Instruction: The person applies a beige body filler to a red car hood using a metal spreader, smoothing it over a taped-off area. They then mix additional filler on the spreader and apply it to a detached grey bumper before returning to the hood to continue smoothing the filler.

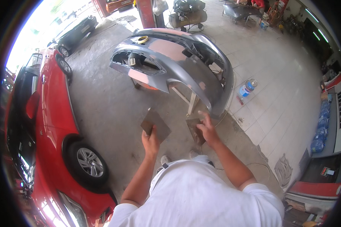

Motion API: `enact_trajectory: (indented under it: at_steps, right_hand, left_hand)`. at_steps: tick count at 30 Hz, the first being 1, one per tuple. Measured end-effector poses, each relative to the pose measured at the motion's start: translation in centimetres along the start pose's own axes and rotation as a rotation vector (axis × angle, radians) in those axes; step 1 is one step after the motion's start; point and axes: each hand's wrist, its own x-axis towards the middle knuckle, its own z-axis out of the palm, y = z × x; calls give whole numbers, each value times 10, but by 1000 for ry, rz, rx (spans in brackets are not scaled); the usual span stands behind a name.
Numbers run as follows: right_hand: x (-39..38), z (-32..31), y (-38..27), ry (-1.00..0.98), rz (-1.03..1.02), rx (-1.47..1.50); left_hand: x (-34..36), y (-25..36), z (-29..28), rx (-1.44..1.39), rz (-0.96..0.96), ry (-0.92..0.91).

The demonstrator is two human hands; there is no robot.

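Note:
My left hand (150,140) grips a flat grey square plate (155,122), thumb over its face. My right hand (208,130), to its right, holds a second, darker flat plate (194,134), index finger raised. The two plates are apart, held above the floor in front of my body. Beyond them a grey car bumper (199,77) with pinkish patches rests on a stand (192,99). A yellow ring, apparently a tape roll (142,39), lies on top of the bumper.
A red car (51,113) is close at my left, a dark car (75,30) behind it. A blue-labelled can (246,89) stands right of the bumper. A compressor (185,20), red post (144,13) and co-worker in red (257,5) are behind. Water jugs (322,123) line the right.

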Motion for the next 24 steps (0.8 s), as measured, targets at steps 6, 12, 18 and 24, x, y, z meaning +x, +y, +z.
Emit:
enact_trajectory:
  at_steps: [6, 12, 18, 24]
  right_hand:
    - [16, 34, 29, -212, 748, 660]
    - [55, 39, 58, -343, 740, 756]
    - [22, 65, 75, -175, 543, 621]
    - [-8, 46, 16, -215, 526, 115]
  left_hand:
    - [-51, 15, 52, 115, 232, -471]
    - [-52, 24, 57, 374, 757, -709]
    - [-47, 28, 52, 281, 188, -523]
    - [-27, 7, 45, 281, 270, -360]
